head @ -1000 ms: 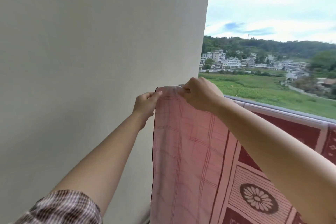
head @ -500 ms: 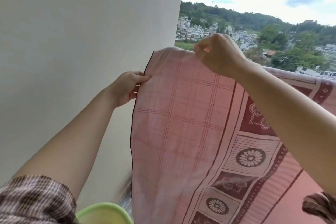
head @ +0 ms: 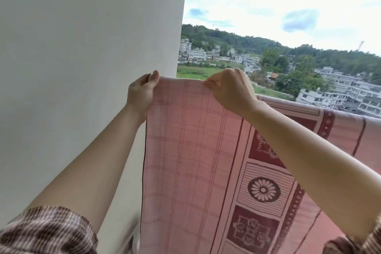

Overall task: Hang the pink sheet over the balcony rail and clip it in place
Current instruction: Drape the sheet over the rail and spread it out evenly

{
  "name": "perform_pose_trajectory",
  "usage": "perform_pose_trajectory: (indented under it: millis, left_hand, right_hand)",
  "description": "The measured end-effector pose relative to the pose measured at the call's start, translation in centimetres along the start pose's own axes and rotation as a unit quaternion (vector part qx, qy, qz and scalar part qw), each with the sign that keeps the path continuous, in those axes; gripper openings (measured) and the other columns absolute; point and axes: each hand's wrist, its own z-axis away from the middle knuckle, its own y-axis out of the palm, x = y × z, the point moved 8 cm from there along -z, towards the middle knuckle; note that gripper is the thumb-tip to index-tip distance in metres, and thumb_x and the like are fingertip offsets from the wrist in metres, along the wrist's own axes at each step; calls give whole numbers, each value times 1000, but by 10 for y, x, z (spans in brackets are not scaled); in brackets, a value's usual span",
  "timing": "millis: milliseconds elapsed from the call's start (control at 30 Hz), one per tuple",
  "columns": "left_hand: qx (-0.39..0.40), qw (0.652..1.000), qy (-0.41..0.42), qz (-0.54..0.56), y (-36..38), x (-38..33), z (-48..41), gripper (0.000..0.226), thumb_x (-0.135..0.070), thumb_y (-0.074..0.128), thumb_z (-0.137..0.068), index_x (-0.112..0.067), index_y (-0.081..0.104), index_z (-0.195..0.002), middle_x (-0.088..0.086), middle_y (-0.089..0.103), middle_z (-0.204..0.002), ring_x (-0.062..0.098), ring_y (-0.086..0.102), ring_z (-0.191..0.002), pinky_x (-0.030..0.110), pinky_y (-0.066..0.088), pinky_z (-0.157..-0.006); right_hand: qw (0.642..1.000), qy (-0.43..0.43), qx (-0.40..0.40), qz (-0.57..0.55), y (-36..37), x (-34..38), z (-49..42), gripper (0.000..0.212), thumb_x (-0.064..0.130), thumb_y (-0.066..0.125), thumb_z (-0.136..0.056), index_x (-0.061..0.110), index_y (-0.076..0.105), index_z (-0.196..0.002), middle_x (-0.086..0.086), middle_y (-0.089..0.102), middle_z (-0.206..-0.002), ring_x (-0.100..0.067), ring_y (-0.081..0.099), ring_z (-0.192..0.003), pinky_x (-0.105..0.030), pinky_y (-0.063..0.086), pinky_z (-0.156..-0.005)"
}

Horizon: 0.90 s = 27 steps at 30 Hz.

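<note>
the pink sheet (head: 185,150) hangs beside the white wall (head: 82,68), its top edge raised. the left hand (head: 142,93) pinches the corner nearest the wall; the right hand (head: 231,88) pinches the top edge further from the wall.

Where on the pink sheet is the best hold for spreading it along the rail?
Along the top fold, as both hands do now: the left hand pinches the corner by the wall, the right hand pinches further along. Coming from the near side looks best, since the pink sheet hangs toward the person.
</note>
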Motion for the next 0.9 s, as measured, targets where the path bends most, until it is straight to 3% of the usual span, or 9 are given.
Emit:
perform_pose_trajectory:
  millis: [100,200,267,400,500,600,700,833,900]
  left_hand:
    - [-5,998,-4,54,-4,5,0,26,-32,59,-92,-8,66,-90,5,65,-92,19,63,-83,28,50,-71]
    - [72,997,-14,9,3,19,1,36,-35,55,-93,-12,66,-117,3,65,-123,18,62,-111,27,54,-82]
    - [77,997,-6,4,2,20,-2,36,-34,56,-93,-12,65,-119,6,63,-126,20,61,-115,32,52,-91]
    - [-47,998,17,49,-12,14,-2,17,-21,61,-90,-16,77,-90,6,70,-102,19,62,-94,39,49,-96]
    - [-93,995,24,38,-7,19,8,22,-16,67,-85,-31,77,-72,-13,73,-85,11,65,-90,26,53,-86]
    - [-201,978,51,2,-18,20,19,22,-10,61,-83,-21,72,-97,-5,71,-99,10,62,-89,22,51,-81]
    - [-288,929,158,-169,-14,1,47,38,-9,48,-80,-8,54,-117,10,55,-123,19,48,-104,31,38,-91]
    - [-177,904,279,-270,60,-4,101,41,1,50,-71,-2,50,-112,19,46,-118,26,39,-113,35,27,-102]
    - [-83,900,321,-281,107,8,126,39,3,52,-68,0,52,-107,16,48,-108,22,39,-109,20,24,-104]
  right_hand:
    - [999,-38,1,18,2,11,7,28,28,55,-96,9,76,-93,-4,76,-88,-17,70,-73,-22,49,-74]
    - [998,-26,15,50,2,5,10,31,31,50,-98,9,73,-96,-6,75,-93,-19,70,-79,-22,46,-70]
    - [999,-9,2,53,-3,-3,13,32,30,49,-98,9,73,-98,-5,75,-94,-19,69,-79,-28,51,-73]
    - [996,10,20,89,-1,-16,25,32,30,45,-98,10,65,-83,1,66,-81,-9,57,-67,-33,52,-77]
    - [993,-5,12,115,-3,-21,39,27,31,46,-96,13,65,-105,0,69,-98,-16,61,-90,-36,47,-88]
    - [992,-27,-27,124,-16,-25,54,33,27,56,-91,13,62,-120,-2,67,-116,-20,58,-108,-39,41,-95]
    - [990,-45,-73,107,-36,-29,80,30,23,58,-88,12,64,-115,-1,66,-115,-17,56,-110,-35,40,-96]
    - [993,-46,-53,98,-51,-53,126,29,18,60,-86,8,65,-113,-3,66,-113,-19,58,-108,-36,48,-93]
    - [996,-21,-37,85,-61,-74,156,28,16,61,-86,6,65,-112,-4,66,-111,-20,60,-105,-37,53,-88]
